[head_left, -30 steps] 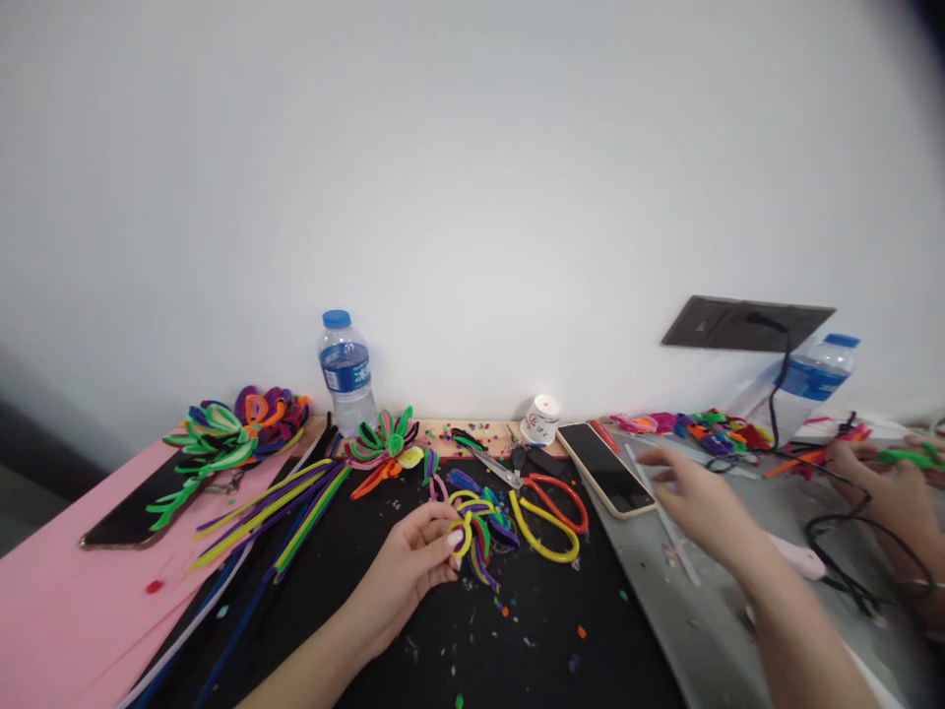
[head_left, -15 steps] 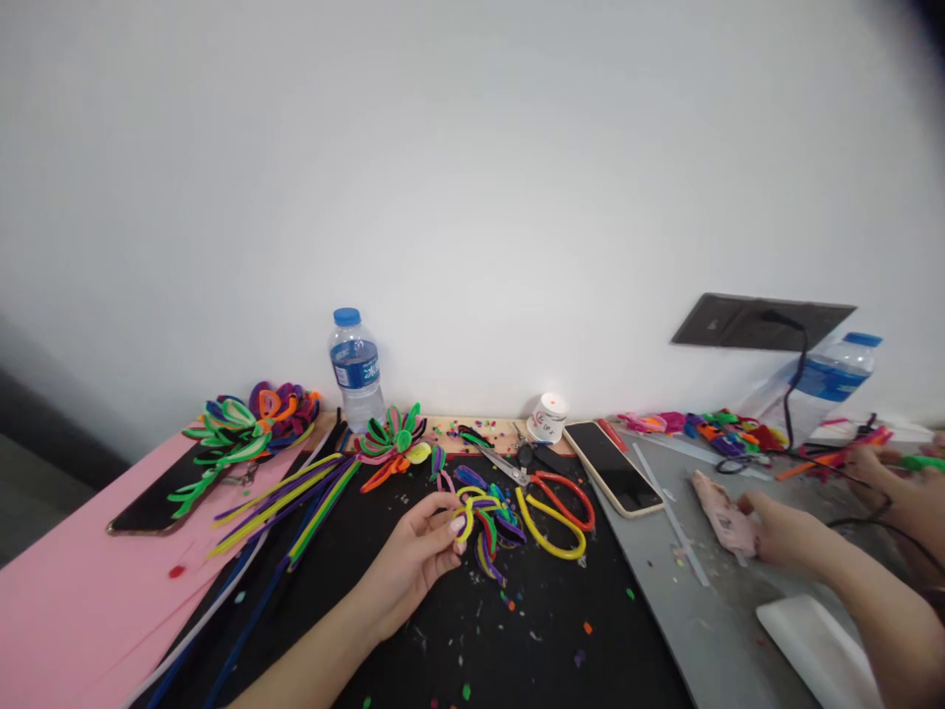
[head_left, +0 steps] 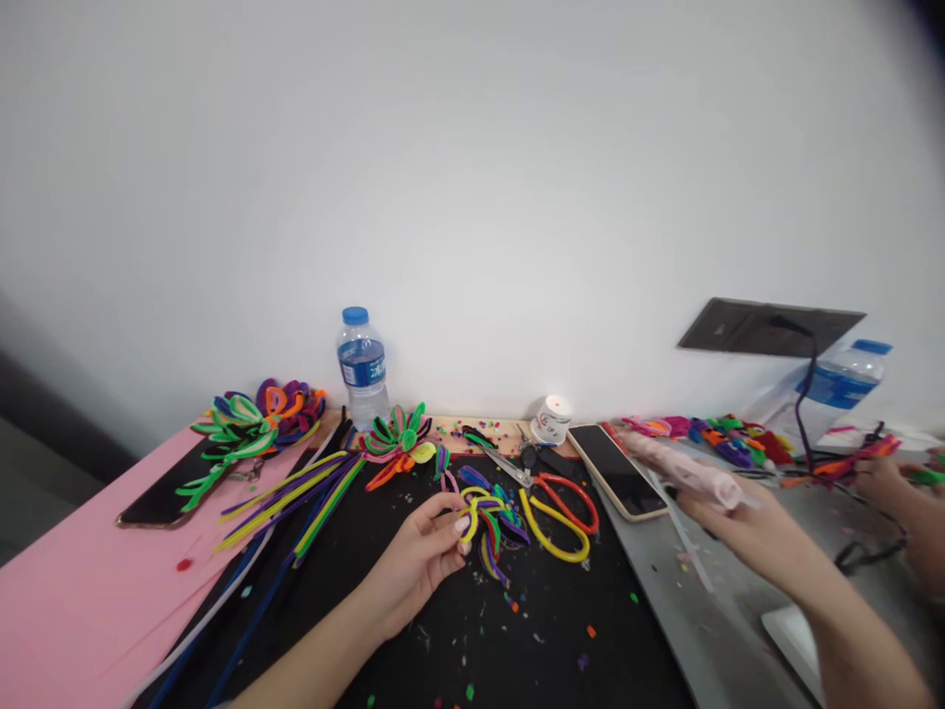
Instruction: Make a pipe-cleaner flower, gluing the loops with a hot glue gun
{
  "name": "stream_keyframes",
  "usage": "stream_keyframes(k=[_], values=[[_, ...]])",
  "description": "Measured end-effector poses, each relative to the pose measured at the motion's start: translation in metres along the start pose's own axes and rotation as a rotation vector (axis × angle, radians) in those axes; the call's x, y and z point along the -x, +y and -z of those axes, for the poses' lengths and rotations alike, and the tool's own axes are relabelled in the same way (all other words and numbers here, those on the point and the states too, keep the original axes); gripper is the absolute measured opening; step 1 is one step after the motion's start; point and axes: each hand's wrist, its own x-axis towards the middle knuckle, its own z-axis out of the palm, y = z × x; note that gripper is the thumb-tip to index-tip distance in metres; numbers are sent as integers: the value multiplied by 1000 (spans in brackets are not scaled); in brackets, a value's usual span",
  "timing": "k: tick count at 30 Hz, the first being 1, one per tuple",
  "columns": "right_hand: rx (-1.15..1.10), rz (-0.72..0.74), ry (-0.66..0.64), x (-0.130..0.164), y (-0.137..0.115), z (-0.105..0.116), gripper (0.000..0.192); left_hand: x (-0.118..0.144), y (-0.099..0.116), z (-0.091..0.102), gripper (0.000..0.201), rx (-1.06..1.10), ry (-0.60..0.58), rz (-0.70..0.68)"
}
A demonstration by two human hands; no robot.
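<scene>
My left hand (head_left: 426, 559) pinches a flower of bent pipe cleaners (head_left: 491, 522) in yellow, purple, green, red and blue between thumb and fingers, low over the black mat. Out to the right, my right hand (head_left: 727, 522) is closed round a pink glue gun (head_left: 683, 468), raised above the grey surface and blurred by motion. Its front end points left, towards a phone (head_left: 616, 471). Scissors (head_left: 555, 507) with one red and one yellow handle lie just right of the flower. A finished-looking green and pink pipe cleaner flower (head_left: 399, 438) rests behind my left hand.
Loose pipe cleaners (head_left: 287, 502) and a water bottle (head_left: 363, 374) stand left. More pipe cleaner flowers (head_left: 258, 423) cover a dark phone (head_left: 158, 492). A paper cup (head_left: 551, 420) sits by the wall. Another person's hand (head_left: 882, 487) works far right near a black cord (head_left: 806, 404).
My right hand has lifted the glue gun off the grey surface and swung it left. The left hand keeps the same hold on the flower. The view has shifted slightly.
</scene>
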Motion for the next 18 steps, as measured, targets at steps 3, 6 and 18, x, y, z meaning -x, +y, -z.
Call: stream_keyframes(k=[3,6,18], values=[[-338,82,-303,-6,-36,-25,38,0,1,-1,24,11,1,-6],[-549,76,-408,-7,-53,-54,36,1,1,-1,24,12,0,-8],[-708,-143,-514,21,-44,-112,15,2,-3,-2,19,-47,-36,22]])
